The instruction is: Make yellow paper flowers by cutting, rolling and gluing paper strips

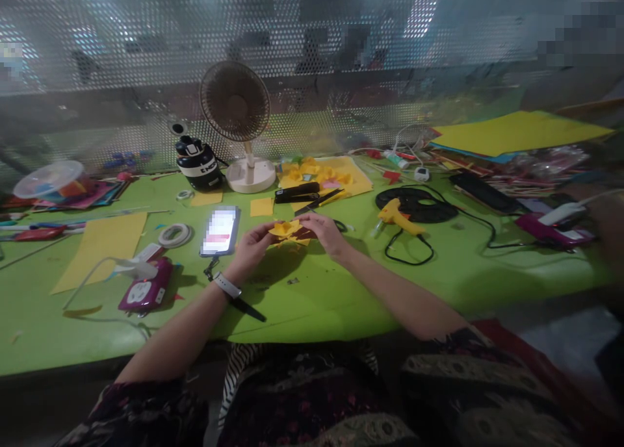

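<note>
Together, left hand (254,247), right hand (325,234) pinching yellow flower (286,229), tabletop (326,304) (roomy toward near edge (312,338))

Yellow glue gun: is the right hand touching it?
Apart. The head view plainly shows green tabletop between the right hand and the yellow glue gun, which lies further right.

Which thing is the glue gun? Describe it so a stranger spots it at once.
On the green table, right of the person's right hand, find the large round black disc. The glue gun overlaps its near left edge in the view. Its yellow pistol shape stands out from the black disc and the black cord looped in front of it.
</note>
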Available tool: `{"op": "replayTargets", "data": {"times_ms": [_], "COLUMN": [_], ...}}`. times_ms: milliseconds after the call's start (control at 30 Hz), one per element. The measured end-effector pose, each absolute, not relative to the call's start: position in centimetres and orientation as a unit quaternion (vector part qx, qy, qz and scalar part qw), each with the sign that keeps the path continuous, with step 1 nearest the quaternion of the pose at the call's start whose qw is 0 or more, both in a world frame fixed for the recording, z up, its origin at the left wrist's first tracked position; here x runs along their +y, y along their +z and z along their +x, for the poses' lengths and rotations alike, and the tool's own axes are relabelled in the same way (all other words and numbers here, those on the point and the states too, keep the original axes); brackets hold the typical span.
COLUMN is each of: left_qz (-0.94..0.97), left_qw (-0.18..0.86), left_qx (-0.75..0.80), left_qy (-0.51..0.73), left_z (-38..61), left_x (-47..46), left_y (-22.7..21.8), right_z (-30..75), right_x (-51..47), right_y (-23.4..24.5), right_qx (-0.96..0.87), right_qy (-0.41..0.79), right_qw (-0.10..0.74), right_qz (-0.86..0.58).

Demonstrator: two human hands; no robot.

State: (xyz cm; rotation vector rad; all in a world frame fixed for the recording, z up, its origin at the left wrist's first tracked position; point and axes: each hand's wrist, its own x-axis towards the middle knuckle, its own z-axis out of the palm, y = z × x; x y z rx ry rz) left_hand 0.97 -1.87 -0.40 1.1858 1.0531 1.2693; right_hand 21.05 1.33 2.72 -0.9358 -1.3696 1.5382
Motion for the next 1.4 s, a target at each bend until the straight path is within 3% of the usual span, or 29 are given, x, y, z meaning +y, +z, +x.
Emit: {"op": "replayTargets", "data": {"times_ms": [400, 633, 1000, 1400], "left_qz": [0.519, 0.585, 0.698, 0.724], "left_qw": [0.511, 0.427, 0.260, 0.212], "left_qx": [0.446, 0.463, 0.489, 0.513], "left_qy": [0.521, 0.511, 0.453, 0.410], "left_z": [1.1, 0.9, 0.3, 0.4], "left_x": [-2.0, -2.0, -1.6, -2.0], "left_y": [-0.1, 0.2, -0.3, 0.4], "right_z": [20.9, 21.0, 21.7, 21.5], "right_x": [1.2, 1.6, 2.2, 1.9], "right_y": [2.7, 2.0, 0.6, 0.5], "right_qx": [-0.549, -0.614, -0.832, -0.887], "right_qy": [0.603, 0.571, 0.250, 0.147], "right_qw": [0.423, 0.416, 0.373, 0.308], "right_qz": [-0.395, -0.353, -0.325, -0.309]}}
